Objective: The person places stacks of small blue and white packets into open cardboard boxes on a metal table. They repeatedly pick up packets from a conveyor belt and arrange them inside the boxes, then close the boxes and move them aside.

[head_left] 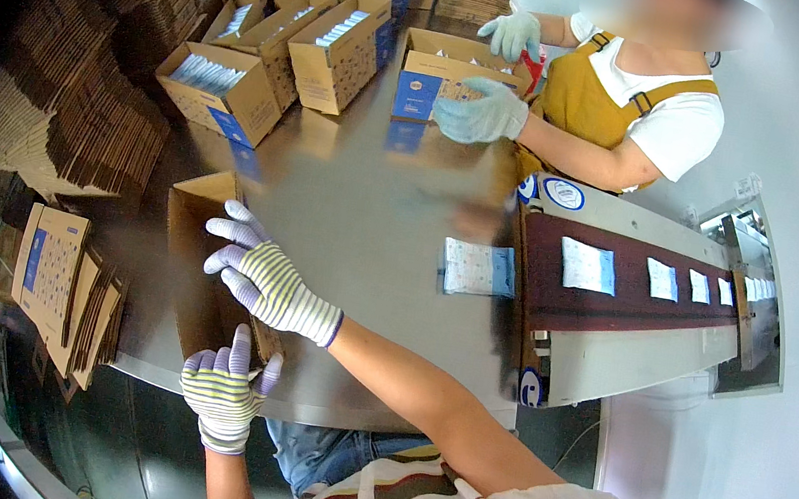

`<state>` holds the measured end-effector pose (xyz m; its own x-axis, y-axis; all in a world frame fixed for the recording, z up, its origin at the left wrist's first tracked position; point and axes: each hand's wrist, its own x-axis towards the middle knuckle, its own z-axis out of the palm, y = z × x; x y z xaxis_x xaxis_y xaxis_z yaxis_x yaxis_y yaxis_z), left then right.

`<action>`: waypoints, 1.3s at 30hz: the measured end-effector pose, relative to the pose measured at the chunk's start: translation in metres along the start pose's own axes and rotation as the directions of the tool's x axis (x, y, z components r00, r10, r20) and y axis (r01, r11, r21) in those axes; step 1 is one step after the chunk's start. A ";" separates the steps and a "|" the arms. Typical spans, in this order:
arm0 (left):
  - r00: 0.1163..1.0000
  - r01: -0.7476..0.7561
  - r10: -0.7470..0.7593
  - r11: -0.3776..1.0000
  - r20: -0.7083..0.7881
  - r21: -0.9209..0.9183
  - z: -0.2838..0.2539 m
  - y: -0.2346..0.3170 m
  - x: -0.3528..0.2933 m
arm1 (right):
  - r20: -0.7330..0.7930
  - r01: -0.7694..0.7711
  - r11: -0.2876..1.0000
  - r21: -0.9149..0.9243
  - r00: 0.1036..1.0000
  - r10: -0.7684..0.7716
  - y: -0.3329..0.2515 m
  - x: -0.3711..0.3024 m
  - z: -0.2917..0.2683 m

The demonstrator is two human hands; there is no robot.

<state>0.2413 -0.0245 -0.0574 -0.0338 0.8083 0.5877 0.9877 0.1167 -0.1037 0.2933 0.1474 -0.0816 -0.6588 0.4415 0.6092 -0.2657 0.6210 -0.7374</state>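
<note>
An open cardboard box (194, 298) stands on the metal table in front of me, with nothing visible inside. At its near end my left hand (220, 398), in a striped white glove, has its fingers over the end wall and its thumb apart at the right, gripping it. My right hand (270, 278), gloved alike, reaches across the box's right side. Its fingers are spread and hold nothing. To the right, a white-and-blue packet (478, 269) lies on the table by the conveyor's end.
More packets (587, 266) sit on the dark red conveyor belt (634, 306). Across the table (356, 193), a gloved co-worker (630, 108) handles a box (420, 91). Filled boxes (332, 69) crowd the far left. Flattened cartons (53, 275) and tall cardboard stacks (86, 97) stand left.
</note>
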 end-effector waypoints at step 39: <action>0.994 0.062 -0.065 0.997 0.086 0.036 -0.003 0.009 0.004 | 0.425 -0.169 0.602 -0.781 0.562 0.709 0.017 -0.096 -0.366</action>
<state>0.2503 -0.0219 -0.0531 -0.1105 0.8456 0.5222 0.9776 0.1873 -0.0964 0.6101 0.3525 -0.0457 -0.8580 0.4135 -0.3046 0.5009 0.8046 -0.3189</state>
